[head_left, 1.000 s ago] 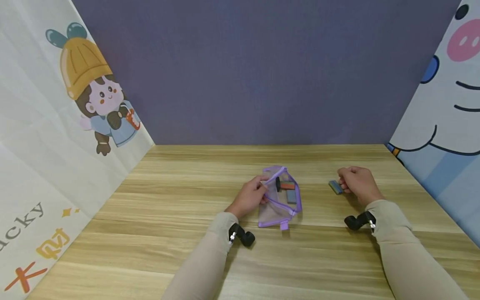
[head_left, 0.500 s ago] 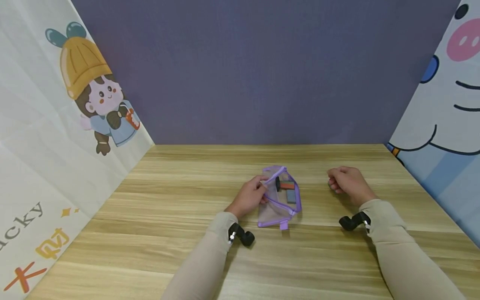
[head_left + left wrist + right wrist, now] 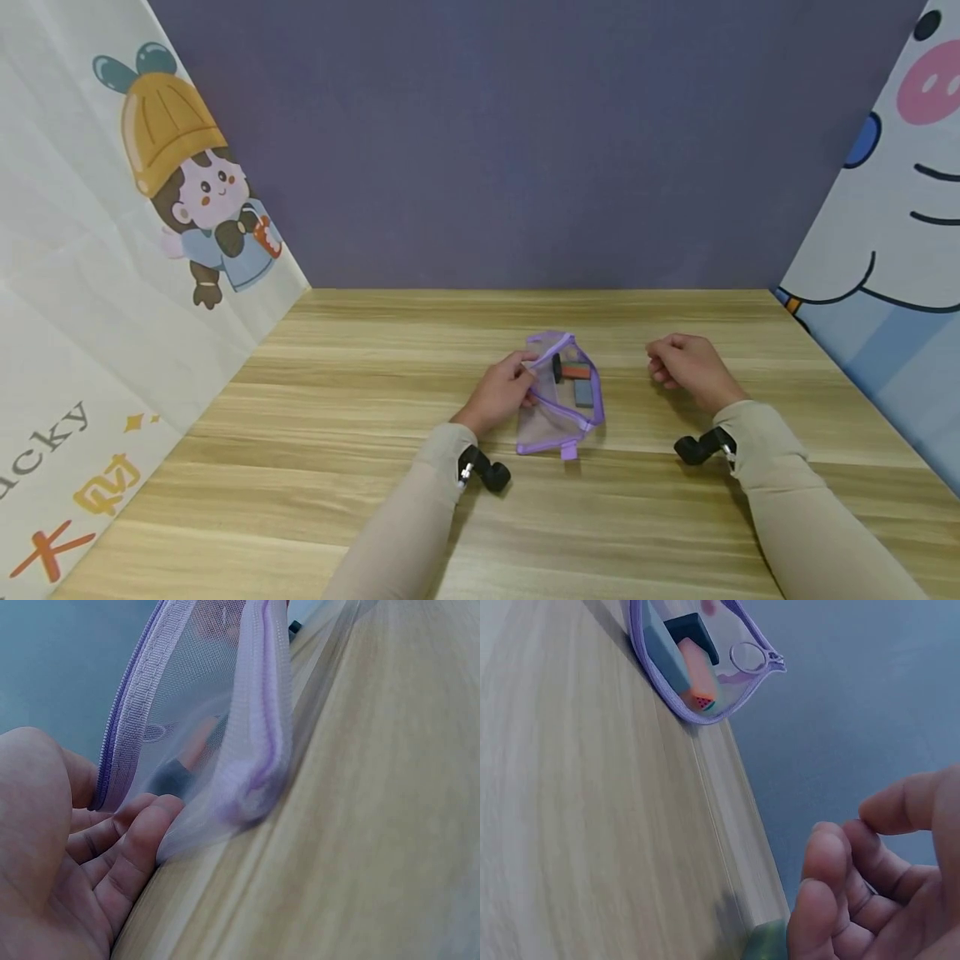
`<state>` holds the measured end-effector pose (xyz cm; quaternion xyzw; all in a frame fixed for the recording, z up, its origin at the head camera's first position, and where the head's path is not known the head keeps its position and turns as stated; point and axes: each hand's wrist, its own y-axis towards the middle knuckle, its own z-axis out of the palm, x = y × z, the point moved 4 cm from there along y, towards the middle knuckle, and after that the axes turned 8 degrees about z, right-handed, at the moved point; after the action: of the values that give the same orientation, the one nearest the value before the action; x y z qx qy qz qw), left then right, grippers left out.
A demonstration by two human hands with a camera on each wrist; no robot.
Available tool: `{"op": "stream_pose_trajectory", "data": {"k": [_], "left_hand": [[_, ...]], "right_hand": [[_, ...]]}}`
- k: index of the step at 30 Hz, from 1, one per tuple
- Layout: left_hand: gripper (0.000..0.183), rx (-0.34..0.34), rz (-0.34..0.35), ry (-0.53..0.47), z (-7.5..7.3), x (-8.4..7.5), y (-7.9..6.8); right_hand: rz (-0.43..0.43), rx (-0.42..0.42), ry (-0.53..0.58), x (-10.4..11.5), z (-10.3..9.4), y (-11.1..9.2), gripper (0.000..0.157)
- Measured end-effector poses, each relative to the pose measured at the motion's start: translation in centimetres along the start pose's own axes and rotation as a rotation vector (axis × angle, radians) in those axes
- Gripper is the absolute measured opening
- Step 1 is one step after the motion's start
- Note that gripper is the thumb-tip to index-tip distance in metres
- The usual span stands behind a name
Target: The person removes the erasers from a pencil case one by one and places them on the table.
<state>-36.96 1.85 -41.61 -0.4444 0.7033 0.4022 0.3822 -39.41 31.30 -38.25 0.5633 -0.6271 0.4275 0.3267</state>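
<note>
My left hand (image 3: 498, 392) pinches the open edge of a purple mesh zip pouch (image 3: 558, 335), with the zip between thumb and fingers (image 3: 135, 832) in the left wrist view. Through the mouth show an orange-red block (image 3: 575, 372), a blue-grey block (image 3: 583, 393) and a dark piece (image 3: 557, 368). In the right wrist view the orange block's end carries a watermelon print. To the pouch's right, my right hand (image 3: 693, 371) is loosely curled with nothing seen between thumb and index finger. A small green block (image 3: 766, 941) shows partly behind its fingers; the hand hides it in the head view.
The wood-grain table (image 3: 337, 400) runs back to a dark blue-grey panel (image 3: 480, 150). Cartoon-printed cloths (image 3: 60, 183) stand at both sides. Black wrist mounts (image 3: 483, 471) stick out from both sleeves.
My right hand has moved left toward the pouch, and the small block beside its fingers has gone out of sight in the head view. The left hand and pouch have stayed put.
</note>
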Motion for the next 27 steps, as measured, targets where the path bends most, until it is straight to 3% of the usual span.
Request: {"op": "stream_pose_trajectory", "data": {"k": [27], "left_hand": [[0.034,-0.004,0.009,-0.017,0.0,0.1,0.1]], "right_hand": [[-0.113,0.185,-0.164,1.3,3.5,-0.8,0.032]]}}
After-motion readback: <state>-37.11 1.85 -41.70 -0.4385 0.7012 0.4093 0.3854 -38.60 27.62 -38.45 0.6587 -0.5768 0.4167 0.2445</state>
